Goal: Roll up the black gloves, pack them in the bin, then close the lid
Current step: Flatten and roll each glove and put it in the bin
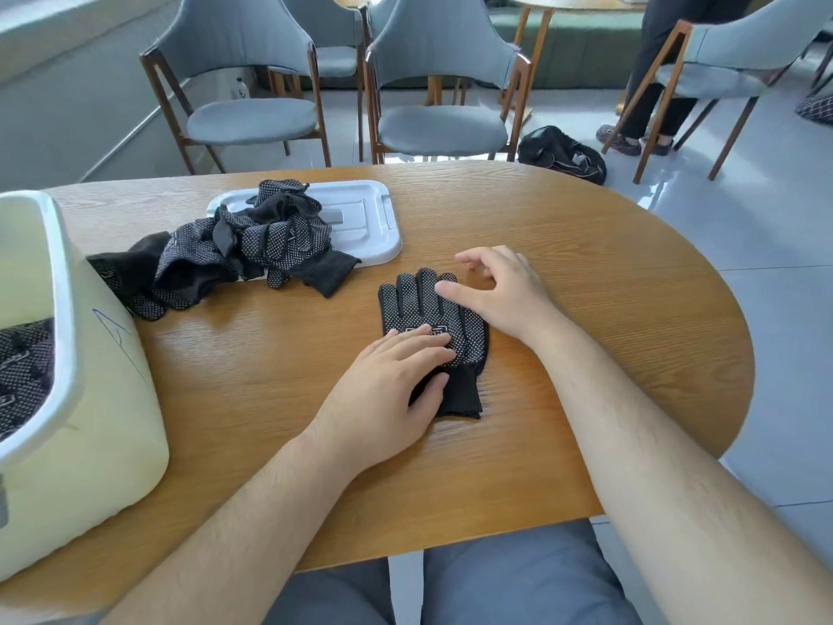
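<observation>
While the flat left hand [387, 390] pins the glove [414, 306] for rolling, the relaxed right hand [500, 290] touches its finger end

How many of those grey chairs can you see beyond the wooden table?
4: the left chair, the back chair behind it, the middle chair and the right chair. Others may be hidden behind them or out of frame.

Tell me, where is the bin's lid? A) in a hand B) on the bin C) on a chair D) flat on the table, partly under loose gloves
D: the lid lies flat on the table with the glove pile overlapping its left part, and the bin stands open.
</observation>
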